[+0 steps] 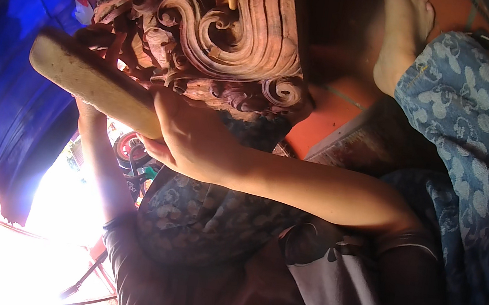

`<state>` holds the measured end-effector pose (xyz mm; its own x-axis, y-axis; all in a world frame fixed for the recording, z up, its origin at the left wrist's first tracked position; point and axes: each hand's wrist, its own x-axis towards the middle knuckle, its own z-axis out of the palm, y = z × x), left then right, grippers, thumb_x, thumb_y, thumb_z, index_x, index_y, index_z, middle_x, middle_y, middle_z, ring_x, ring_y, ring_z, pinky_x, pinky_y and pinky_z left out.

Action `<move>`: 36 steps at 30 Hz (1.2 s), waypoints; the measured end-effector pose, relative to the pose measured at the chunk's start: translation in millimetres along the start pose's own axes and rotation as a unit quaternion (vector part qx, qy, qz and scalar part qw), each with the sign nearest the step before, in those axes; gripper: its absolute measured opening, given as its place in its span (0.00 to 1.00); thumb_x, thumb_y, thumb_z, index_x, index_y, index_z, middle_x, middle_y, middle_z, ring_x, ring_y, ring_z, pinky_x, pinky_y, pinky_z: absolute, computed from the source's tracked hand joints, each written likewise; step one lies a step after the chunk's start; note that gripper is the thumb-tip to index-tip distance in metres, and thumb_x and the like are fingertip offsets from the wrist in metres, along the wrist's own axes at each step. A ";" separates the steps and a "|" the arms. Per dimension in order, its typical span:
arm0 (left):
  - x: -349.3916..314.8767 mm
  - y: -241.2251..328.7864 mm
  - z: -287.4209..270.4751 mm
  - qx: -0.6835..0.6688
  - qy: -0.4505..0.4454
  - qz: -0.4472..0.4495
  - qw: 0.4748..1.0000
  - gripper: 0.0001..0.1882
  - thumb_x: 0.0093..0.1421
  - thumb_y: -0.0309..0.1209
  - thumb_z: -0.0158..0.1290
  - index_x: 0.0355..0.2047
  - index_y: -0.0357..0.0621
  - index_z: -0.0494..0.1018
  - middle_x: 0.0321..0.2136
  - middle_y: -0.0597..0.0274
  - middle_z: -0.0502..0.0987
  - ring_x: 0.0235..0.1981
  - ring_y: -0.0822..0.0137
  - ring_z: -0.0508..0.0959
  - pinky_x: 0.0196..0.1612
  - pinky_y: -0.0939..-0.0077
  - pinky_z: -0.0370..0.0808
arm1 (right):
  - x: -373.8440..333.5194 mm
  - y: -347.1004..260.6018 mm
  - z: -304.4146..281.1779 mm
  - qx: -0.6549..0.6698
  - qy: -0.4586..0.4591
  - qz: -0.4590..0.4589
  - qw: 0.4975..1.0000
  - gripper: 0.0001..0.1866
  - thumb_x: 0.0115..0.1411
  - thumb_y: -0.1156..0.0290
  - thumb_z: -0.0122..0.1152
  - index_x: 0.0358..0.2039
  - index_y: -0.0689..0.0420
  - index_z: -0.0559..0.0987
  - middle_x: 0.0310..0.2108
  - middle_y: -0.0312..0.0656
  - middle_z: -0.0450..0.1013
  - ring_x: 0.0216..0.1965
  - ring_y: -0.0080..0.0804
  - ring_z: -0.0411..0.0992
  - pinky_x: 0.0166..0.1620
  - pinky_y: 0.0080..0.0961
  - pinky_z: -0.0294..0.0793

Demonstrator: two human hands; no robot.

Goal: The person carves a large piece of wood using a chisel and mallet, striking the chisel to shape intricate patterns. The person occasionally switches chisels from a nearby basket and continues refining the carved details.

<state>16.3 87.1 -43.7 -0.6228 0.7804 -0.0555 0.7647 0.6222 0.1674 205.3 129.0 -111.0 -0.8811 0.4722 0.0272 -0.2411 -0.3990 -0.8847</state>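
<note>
A pale, flat wooden mallet (93, 80) is gripped near one end by my right hand (192, 130), its long blunt body reaching up and left. Behind it, my left hand (90, 112) is mostly covered; only the wrist shows clearly below the mallet, and dark shapes above it are too dim to tell. Both hands are beside a reddish-brown wood carving (243, 41) with deep scrolls and curled leaves. The carving's lower left part is partly hidden by the mallet and my right hand. Small light wood bits lie on its scrolls.
Blue sheeting (23, 99) hangs at the left, with glaring light below it. A red wheel (129, 146) shows past my left arm. A bare foot (398, 43) rests on the red tiled floor (330, 111) beside patterned blue trousers (467, 101). A dark board (358, 133) lies nearby.
</note>
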 end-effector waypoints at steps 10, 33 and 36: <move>-7.5 -23.8 -1.5 -0.015 -0.002 -0.047 0.999 0.12 0.53 0.23 0.63 0.36 0.41 0.72 0.34 0.64 0.78 0.34 0.72 0.79 0.36 0.79 0.78 | -2.0 -5.1 -0.6 0.000 0.027 -0.017 0.999 0.20 0.52 0.68 0.64 0.36 0.66 0.65 0.27 0.48 0.68 0.26 0.41 0.73 0.25 0.34 0.74; -3.3 -30.5 -0.9 0.003 -0.004 -0.053 0.999 0.13 0.53 0.22 0.63 0.36 0.41 0.70 0.33 0.60 0.77 0.33 0.71 0.79 0.35 0.79 0.78 | 0.6 -0.3 -10.1 -0.030 -0.010 -0.013 0.999 0.23 0.49 0.66 0.68 0.36 0.64 0.65 0.29 0.46 0.69 0.27 0.39 0.74 0.28 0.33 0.73; -3.5 -35.6 0.4 -0.040 -0.002 -0.024 0.999 0.15 0.52 0.22 0.63 0.39 0.40 0.71 0.32 0.61 0.77 0.32 0.72 0.78 0.36 0.80 0.76 | 1.9 -1.9 -9.6 -0.025 -0.002 -0.023 0.999 0.21 0.49 0.68 0.67 0.36 0.64 0.65 0.29 0.46 0.69 0.27 0.39 0.74 0.28 0.34 0.73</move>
<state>-8.6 62.2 -49.9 -0.6573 0.7504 -0.0694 0.7184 0.6517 0.2432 208.0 138.2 -113.7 -0.8713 0.4858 0.0697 -0.2603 -0.3371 -0.9048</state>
